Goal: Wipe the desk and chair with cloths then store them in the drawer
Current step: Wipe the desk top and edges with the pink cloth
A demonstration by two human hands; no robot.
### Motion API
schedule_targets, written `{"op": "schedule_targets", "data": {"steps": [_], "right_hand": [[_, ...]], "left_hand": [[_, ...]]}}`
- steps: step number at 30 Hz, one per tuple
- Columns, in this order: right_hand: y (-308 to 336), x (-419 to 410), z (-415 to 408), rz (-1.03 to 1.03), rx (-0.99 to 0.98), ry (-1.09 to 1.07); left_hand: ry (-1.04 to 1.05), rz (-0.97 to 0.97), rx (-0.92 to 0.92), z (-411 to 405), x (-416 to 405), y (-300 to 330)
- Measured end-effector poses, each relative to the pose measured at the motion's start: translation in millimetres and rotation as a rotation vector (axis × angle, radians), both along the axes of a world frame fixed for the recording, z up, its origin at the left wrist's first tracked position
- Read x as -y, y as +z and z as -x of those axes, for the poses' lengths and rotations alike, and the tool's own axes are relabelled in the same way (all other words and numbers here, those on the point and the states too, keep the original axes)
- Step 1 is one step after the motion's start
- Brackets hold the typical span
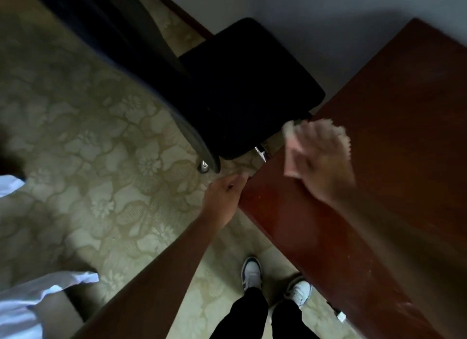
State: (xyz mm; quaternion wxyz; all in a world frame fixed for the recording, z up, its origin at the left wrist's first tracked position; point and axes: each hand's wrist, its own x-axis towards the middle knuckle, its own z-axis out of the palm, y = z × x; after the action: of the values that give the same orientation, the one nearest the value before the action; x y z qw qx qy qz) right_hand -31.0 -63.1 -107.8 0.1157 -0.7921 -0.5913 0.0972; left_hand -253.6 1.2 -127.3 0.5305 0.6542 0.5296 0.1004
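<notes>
A reddish-brown wooden desk [394,116] fills the right side of the view. My right hand [321,162], blurred by motion, presses a pale cloth [336,133] flat onto the desk top near its left edge. My left hand [225,192] rests against the desk's near corner, its fingers loosely curled and holding nothing. A black office chair [247,86] stands just left of the desk, its seat facing up and its backrest running toward the upper left.
Patterned beige carpet [88,136] covers the floor on the left. My two feet in white shoes [252,273] stand close to the desk's front edge. White fabric [22,303] lies at the lower left. A grey wall [303,15] runs behind the chair and desk.
</notes>
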Motion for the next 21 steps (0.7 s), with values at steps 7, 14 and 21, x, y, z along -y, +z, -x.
{"op": "schedule_targets", "data": {"steps": [7,14,21], "right_hand": [[-9.3,50.7,93.3,0.038,-0.009,0.266],[-4.9,16.2,41.8,0.037,0.004,-0.123],[-4.3,60.9,112.0,0.052,0.003,0.238]], "left_hand": [[0.055,-0.034,-0.025,-0.1,3.9,1.2],[0.061,-0.079,-0.151,-3.8,10.4,8.9],[0.14,-0.218,-0.111,-6.4,26.2,26.1]]}}
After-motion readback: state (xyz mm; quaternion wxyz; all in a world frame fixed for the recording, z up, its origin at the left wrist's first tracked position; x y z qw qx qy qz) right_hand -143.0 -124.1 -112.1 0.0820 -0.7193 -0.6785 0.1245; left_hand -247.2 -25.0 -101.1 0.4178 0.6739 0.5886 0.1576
